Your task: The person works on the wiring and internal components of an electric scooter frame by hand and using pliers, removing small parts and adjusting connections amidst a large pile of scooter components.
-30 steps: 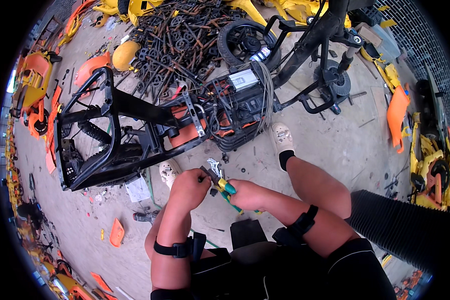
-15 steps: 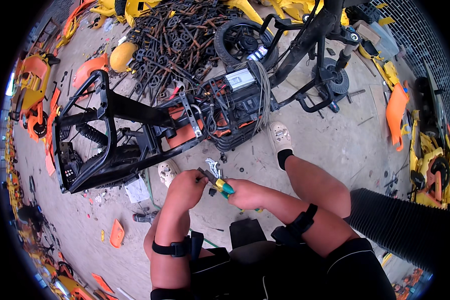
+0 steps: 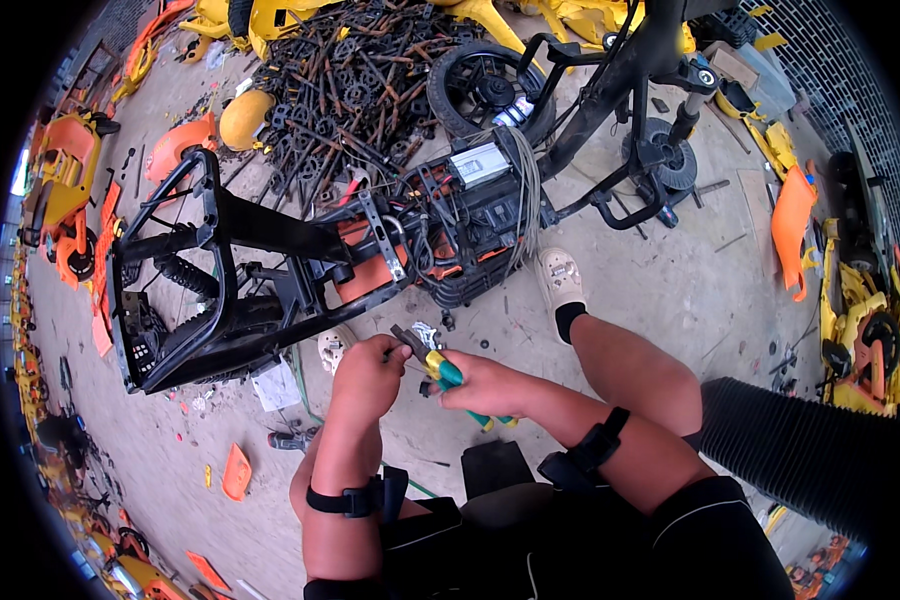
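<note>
My right hand (image 3: 478,384) is closed around the green and yellow handles of a pair of pliers (image 3: 450,373). Their dark jaws point up and to the left, past the fingertips of my left hand (image 3: 368,375). That hand is closed in a pinch right beside the jaws; whatever it holds is too small to make out. Beyond both hands lies a stripped black vehicle frame (image 3: 280,225) on its side, with a tangle of wiring and a silver box (image 3: 479,163) on it.
A heap of rusty metal rods (image 3: 345,90) lies behind the frame, beside a loose wheel (image 3: 492,92) and a yellow helmet-like dome (image 3: 247,120). A power tool (image 3: 288,440) rests on the floor at left. To my right runs a ribbed black hose (image 3: 800,455).
The pliers have turned slightly, so more of the handles shows below my right hand and the jaws reach a little higher. Both hands stay close together.
</note>
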The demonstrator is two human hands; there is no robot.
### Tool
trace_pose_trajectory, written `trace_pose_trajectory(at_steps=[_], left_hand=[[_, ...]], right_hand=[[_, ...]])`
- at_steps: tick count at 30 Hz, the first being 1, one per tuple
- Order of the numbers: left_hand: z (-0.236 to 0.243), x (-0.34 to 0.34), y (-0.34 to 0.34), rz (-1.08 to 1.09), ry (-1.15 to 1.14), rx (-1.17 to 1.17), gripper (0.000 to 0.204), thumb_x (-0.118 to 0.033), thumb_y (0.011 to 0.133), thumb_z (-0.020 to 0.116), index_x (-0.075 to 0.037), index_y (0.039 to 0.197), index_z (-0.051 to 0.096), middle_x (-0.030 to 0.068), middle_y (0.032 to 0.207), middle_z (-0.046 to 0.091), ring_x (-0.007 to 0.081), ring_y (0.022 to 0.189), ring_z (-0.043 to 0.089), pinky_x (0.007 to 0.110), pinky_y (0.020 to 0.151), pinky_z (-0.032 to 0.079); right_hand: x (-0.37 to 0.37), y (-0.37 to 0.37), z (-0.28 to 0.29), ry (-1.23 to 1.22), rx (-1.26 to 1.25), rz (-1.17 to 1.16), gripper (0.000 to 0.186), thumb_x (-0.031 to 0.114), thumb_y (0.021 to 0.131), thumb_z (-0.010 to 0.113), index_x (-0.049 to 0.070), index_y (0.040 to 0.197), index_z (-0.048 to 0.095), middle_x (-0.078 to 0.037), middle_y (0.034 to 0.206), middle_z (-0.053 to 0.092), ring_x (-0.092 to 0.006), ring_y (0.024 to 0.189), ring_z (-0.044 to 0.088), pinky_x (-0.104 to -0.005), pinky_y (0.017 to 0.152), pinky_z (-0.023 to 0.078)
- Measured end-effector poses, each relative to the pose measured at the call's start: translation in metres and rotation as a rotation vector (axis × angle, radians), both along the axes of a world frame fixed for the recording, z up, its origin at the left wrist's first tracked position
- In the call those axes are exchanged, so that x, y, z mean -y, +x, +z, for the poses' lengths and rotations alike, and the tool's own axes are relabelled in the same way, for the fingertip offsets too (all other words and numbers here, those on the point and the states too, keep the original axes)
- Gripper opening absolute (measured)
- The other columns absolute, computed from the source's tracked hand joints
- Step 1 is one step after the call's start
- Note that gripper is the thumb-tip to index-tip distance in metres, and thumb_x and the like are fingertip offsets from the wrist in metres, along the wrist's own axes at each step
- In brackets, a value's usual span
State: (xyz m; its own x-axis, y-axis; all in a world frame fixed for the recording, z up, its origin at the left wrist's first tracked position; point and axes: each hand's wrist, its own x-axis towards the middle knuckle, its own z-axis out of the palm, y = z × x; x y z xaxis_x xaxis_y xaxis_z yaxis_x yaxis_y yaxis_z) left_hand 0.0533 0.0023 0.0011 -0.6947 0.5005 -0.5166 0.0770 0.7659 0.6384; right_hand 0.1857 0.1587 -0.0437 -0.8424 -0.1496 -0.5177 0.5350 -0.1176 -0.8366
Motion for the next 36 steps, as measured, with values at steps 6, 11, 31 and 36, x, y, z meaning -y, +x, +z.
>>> trace_pose_trajectory(at_steps=[6,11,31,36], left_hand=[[-0.012,0.006,-0.001,-0.039,-0.049,-0.064,0.023,-0.022,0.093,0.067,0.0,0.096,0.072,0.0169,0.076,0.069,0.0308,0.072,0.067,0.041,0.067,0.051],[-0.012,0.009,-0.001,-0.099,-0.085,-0.141,0.023,-0.025,0.092,0.067,-0.003,0.095,0.072,0.0207,0.082,0.07,0.0406,0.083,0.068,0.047,0.073,0.052],[0.011,0.02,0.006,-0.002,-0.126,-0.212,0.024,-0.022,0.087,0.066,0.001,0.094,0.068,0.024,0.087,0.069,0.0431,0.087,0.067,0.046,0.077,0.052],[0.012,0.023,0.0,0.028,-0.086,-0.146,0.038,-0.034,0.092,0.066,0.005,0.093,0.067,0.0263,0.085,0.068,0.0447,0.085,0.066,0.047,0.075,0.051]], right_hand=[[0.007,-0.014,0.008,-0.001,0.239,0.044,0.034,0.015,0.085,0.06,0.0,0.114,0.053,-0.01,0.083,0.066,-0.0224,0.08,0.068,-0.0381,0.07,0.053],[0.011,-0.016,0.014,0.294,0.195,0.116,0.032,0.021,0.086,0.059,-0.003,0.107,0.055,-0.022,0.091,0.069,-0.0375,0.089,0.069,-0.0458,0.078,0.053],[0.042,-0.01,-0.037,0.647,0.288,-0.133,0.029,0.017,0.087,0.055,-0.002,0.107,0.061,-0.019,0.083,0.07,-0.0295,0.065,0.069,-0.0404,0.061,0.053],[0.012,-0.01,-0.039,0.176,0.532,-0.161,0.03,0.015,0.083,0.06,-0.004,0.106,0.06,-0.018,0.091,0.07,-0.027,0.079,0.069,-0.0401,0.069,0.053]])
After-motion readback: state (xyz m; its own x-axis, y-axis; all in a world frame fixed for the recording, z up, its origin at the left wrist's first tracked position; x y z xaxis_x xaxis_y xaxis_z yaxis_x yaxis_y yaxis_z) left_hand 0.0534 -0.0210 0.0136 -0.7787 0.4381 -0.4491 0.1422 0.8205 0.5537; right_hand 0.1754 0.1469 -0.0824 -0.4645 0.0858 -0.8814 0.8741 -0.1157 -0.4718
